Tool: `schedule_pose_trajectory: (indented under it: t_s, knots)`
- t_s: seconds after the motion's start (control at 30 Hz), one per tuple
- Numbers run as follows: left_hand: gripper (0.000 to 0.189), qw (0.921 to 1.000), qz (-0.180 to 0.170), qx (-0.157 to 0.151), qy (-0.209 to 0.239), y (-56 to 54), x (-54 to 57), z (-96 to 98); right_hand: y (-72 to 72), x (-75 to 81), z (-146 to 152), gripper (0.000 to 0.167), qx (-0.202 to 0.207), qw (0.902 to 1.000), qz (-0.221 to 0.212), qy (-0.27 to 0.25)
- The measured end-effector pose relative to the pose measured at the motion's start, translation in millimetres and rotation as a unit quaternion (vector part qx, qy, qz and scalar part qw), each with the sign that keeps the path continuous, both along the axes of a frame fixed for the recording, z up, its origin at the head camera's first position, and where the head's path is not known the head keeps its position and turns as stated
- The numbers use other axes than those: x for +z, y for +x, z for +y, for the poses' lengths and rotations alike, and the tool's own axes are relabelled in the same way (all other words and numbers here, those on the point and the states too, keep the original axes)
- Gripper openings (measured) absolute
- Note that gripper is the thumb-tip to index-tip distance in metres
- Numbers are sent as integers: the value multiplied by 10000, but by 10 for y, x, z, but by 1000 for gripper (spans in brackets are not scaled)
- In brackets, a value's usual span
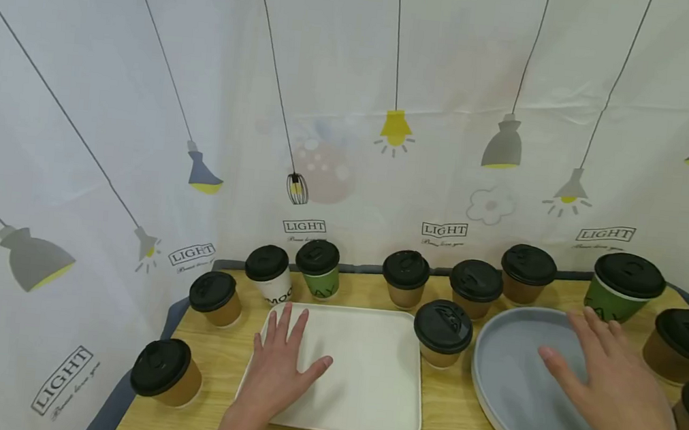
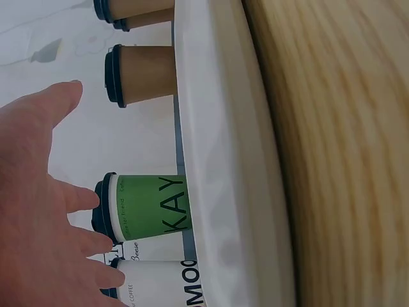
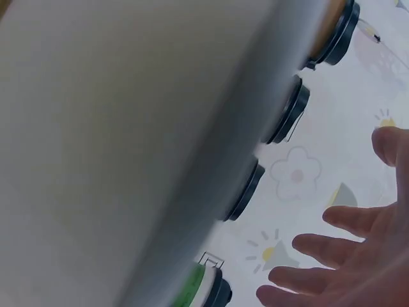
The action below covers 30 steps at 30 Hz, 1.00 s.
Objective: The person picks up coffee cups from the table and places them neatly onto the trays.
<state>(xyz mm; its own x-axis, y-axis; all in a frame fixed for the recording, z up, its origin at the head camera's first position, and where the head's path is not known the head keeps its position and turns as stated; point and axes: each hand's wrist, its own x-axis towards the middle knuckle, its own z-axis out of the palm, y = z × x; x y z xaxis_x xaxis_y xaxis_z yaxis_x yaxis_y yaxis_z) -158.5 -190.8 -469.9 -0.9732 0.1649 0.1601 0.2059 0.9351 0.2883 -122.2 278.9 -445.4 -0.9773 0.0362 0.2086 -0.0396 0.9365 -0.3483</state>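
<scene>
My left hand point(image 1: 280, 377) is spread above the left part of a white rectangular tray point(image 1: 367, 381), holding nothing. Over a round grey-blue tray point(image 1: 521, 374) hangs my right hand point(image 1: 618, 389), fingers extended and thumb apart. Both trays bear no cups. Beyond the left fingertips stand a white paper cup point(image 1: 271, 284) and a small green paper cup point(image 1: 320, 282), each with a black lid; the green one shows "KAY" in the left wrist view point(image 2: 150, 204). A larger green cup point(image 1: 610, 303) stands just past the right fingertips, partly overlapped by them.
Several brown lidded cups ring the trays: two at the left point(image 1: 222, 310), others at the back point(image 1: 405, 290) and right point(image 1: 673, 356). One brown cup point(image 1: 440, 353) stands between the trays. Behind the wooden table point(image 1: 444, 415) hangs a lamp-print cloth point(image 1: 351, 140).
</scene>
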Motion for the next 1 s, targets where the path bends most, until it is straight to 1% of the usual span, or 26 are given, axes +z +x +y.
schedule_pose_trajectory:
  t_s: [0.17,0.23,0.33,0.4,0.53,0.63,0.7,0.8,0.9,1.0]
  knots:
    - [90,9998,26,41,205,10,1,-37,21,39,-118,79,250,9983,474,-242]
    - [88,9995,44,64,296,14,3,-51,38,53,-179,76,278,9973,596,-339]
    - [85,9991,115,107,391,11,5,-75,67,77,-281,71,299,9959,782,-355]
    - [82,9988,158,152,432,5,15,-92,88,88,-359,66,351,9937,1001,-355]
    - [75,9976,317,225,581,-8,25,-141,110,100,-544,53,570,9842,1639,-359]
    - [70,9969,392,332,604,-18,29,-187,126,107,-714,40,776,9784,1894,-294]
    - [67,9967,385,419,572,-24,28,-221,141,110,-840,31,957,9768,1906,-198]
    - [63,9966,322,548,516,-33,21,-285,167,103,-1052,16,1162,9780,1732,23]
    - [61,9963,161,725,443,-42,9,-355,174,59,-1262,12,1329,9804,1442,202]
    - [59,9953,20,923,308,-45,11,-429,156,-19,-1445,15,1475,9817,1137,389]
